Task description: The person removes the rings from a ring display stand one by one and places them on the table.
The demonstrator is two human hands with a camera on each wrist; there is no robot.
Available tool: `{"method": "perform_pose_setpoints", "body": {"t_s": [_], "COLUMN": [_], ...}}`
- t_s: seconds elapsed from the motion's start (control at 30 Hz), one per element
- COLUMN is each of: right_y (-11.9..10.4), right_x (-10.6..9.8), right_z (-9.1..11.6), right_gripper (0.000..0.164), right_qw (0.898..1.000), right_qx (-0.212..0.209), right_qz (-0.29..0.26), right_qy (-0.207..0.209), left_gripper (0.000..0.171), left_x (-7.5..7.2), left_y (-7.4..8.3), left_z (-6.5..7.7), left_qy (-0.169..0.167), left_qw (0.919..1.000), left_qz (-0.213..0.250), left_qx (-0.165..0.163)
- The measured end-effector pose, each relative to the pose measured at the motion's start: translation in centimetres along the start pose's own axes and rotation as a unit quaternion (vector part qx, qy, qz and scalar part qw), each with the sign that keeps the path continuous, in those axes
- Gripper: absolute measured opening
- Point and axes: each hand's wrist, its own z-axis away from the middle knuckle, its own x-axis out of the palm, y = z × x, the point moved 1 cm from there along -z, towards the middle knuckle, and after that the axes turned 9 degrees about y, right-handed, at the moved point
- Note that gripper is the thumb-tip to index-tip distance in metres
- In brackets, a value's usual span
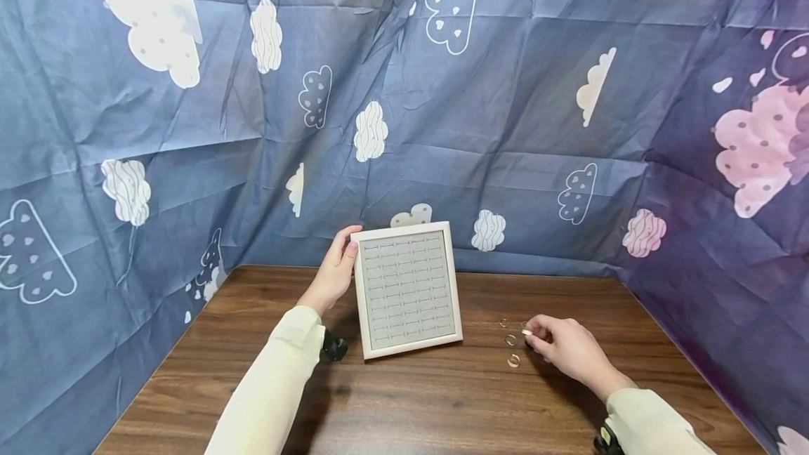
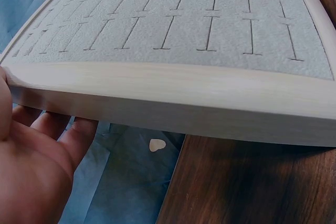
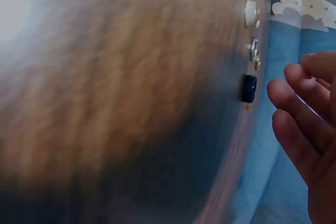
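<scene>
A light-framed ring display tray (image 1: 404,286) with grey slotted foam stands propped up on the wooden table, facing me. My left hand (image 1: 331,272) grips its left side near the upper corner, thumb at the front and fingers behind; the left wrist view shows the fingers under the pale frame edge (image 2: 157,90). To the right, my right hand (image 1: 565,346) reaches down with curved fingers among several small rings (image 1: 510,340). Something white shows right at its fingertips; I cannot tell whether they pinch it. In the right wrist view, a white ring (image 3: 250,13) and a black ring (image 3: 249,88) lie on the table beside the fingers.
The brown wooden table (image 1: 442,406) meets a blue cloth backdrop (image 1: 404,76) with cloud prints at the back and on both sides. A dark wrist device (image 1: 333,346) sits on the left wrist, another (image 1: 607,439) on the right.
</scene>
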Motion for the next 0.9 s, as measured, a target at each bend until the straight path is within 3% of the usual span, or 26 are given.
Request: {"method": "perform_pose_setpoints", "body": {"t_s": [0.4,0.9], "right_y": [1.1,1.0], "right_x": [-0.2,-0.1], "right_z": [1.9,2.4], "right_gripper": [0.01,0.014], "right_qw": [0.997,0.992], "right_qx": [-0.015,-0.027], "right_qz": [0.065,0.076], "right_qy": [-0.037,-0.092], "left_gripper": [0.042,0.042], "left_x": [0.0,0.0], "left_y": [-0.2,0.0], "left_z": [-0.1,-0.1], "left_qy": [0.002,0.003], "left_qw": [1.0,1.0], "left_qz": [0.004,0.001], "left_qx": [-0.001,-0.007]}}
